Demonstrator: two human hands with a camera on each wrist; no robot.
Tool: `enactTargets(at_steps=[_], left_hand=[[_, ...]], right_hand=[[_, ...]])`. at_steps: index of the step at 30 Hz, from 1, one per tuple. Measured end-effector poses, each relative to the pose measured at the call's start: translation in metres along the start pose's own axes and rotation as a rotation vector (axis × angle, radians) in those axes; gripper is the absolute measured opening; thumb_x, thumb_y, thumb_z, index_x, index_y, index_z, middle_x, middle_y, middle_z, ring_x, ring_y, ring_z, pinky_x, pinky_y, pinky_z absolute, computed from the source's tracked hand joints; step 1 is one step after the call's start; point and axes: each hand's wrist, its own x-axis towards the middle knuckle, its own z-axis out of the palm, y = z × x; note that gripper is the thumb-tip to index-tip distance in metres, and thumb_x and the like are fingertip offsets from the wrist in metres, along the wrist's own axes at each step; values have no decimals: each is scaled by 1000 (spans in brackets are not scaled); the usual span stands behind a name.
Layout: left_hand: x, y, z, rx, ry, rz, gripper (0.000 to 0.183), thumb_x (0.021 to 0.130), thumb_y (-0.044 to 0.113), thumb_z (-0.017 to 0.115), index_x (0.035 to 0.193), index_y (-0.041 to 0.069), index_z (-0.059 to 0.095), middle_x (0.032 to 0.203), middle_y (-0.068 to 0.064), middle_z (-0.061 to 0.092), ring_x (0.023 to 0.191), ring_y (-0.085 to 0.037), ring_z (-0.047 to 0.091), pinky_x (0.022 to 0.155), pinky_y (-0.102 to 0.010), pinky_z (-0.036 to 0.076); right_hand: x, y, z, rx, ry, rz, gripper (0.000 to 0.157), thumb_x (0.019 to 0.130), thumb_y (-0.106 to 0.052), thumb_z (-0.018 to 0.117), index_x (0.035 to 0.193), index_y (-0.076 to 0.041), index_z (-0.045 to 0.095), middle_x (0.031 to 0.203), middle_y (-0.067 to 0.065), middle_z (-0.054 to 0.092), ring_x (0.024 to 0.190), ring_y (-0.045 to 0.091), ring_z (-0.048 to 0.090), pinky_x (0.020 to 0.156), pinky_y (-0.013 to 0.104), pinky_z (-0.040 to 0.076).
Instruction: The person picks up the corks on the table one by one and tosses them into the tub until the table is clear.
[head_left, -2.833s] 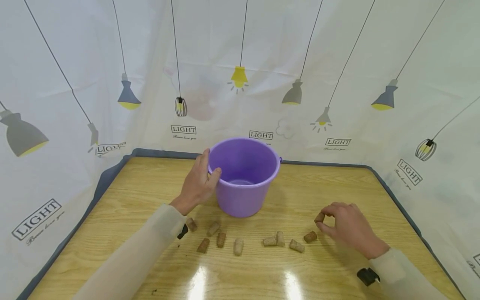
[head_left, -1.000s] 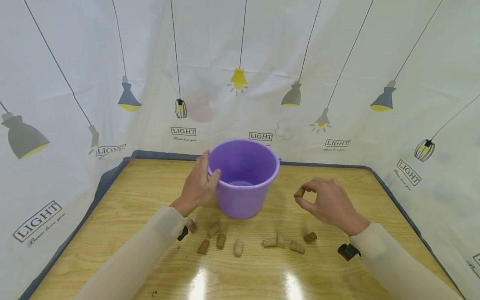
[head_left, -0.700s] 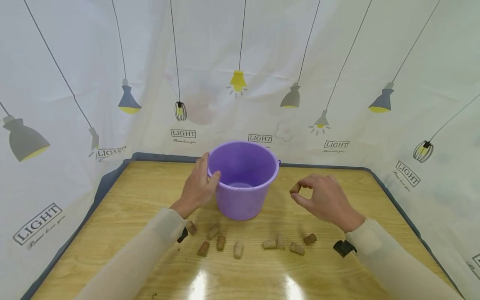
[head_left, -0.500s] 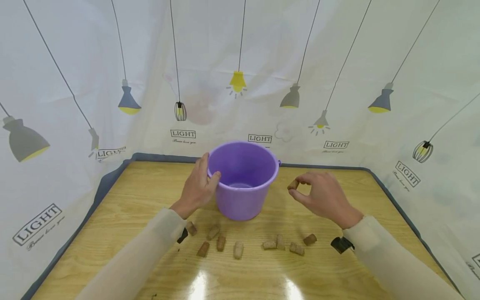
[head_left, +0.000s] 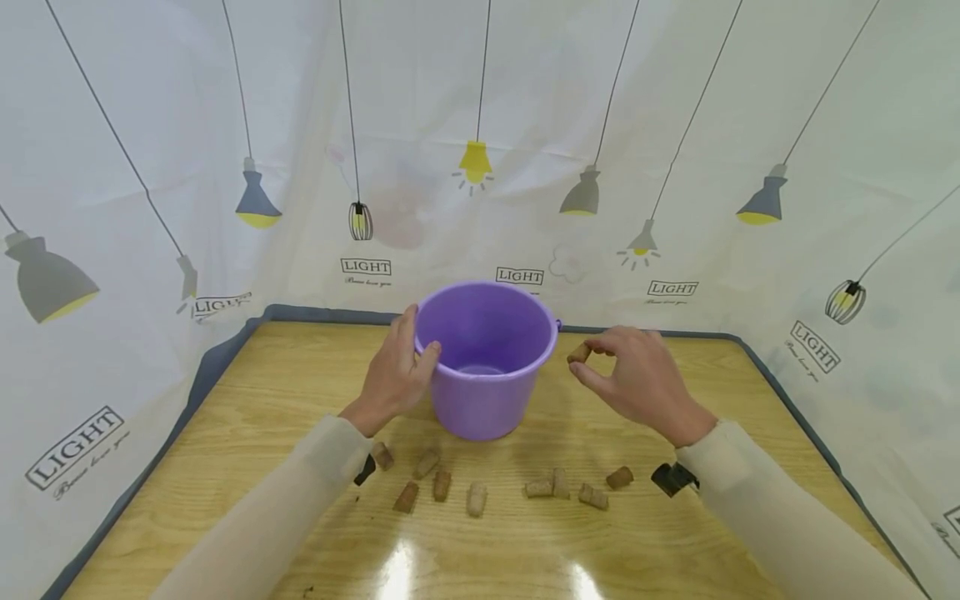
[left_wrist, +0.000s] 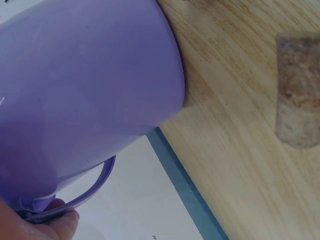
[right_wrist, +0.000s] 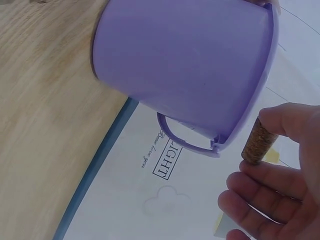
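A purple bucket [head_left: 483, 404] stands upright on the wooden table, its inside bare as far as the head view shows. My left hand [head_left: 393, 367] grips its left rim, thumb over the near side; in the left wrist view the fingers [left_wrist: 62, 225] are by the bucket's handle [left_wrist: 95, 187]. To the right of the bucket, my right hand [head_left: 641, 379] pinches a brown cork [head_left: 580, 353] between thumb and forefinger, above the table and apart from the bucket. The right wrist view shows this cork [right_wrist: 258, 142] held by its ends, the other fingers loosely bent.
Several corks lie in front of the bucket: one group at left, including a pale cork [head_left: 477, 499], another at right, including a dark cork [head_left: 619, 477]. A white printed curtain [head_left: 450, 225] surrounds the back and sides of the table [head_left: 300, 367].
My right hand has carried the cork up and leftward from the table's right side towards the bucket. My left hand stays on the rim, and the loose corks have not moved.
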Motion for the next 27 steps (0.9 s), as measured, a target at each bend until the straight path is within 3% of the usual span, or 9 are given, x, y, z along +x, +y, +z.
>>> enactTargets(at_steps=[11, 18, 27], left_hand=[[0, 2, -1, -2, -14, -12, 75, 101, 36, 46, 161, -2, 21, 154, -28, 37, 129, -42, 52, 106, -59, 44], [-1, 2, -1, 1, -21, -16, 75, 101, 36, 45, 161, -2, 20, 156, -27, 36, 131, -42, 50, 108, -59, 43], [-1, 0, 0, -5, -20, -11, 75, 102, 35, 46, 161, -2, 19, 155, -28, 37, 129, -42, 51, 106, -60, 44]], right_hand=[[15, -11, 0, 35, 43, 15, 25, 90, -34, 78, 99, -11, 80, 100, 6, 76, 95, 27, 68, 85, 53, 47], [23, -15, 8, 102, 51, -6, 19, 90, -28, 78, 98, -12, 81, 98, 5, 77, 93, 26, 69, 84, 48, 52], [34, -24, 14, 99, 54, -21, 16, 90, -30, 77, 94, -15, 81, 94, 0, 76, 91, 23, 68, 85, 48, 49]])
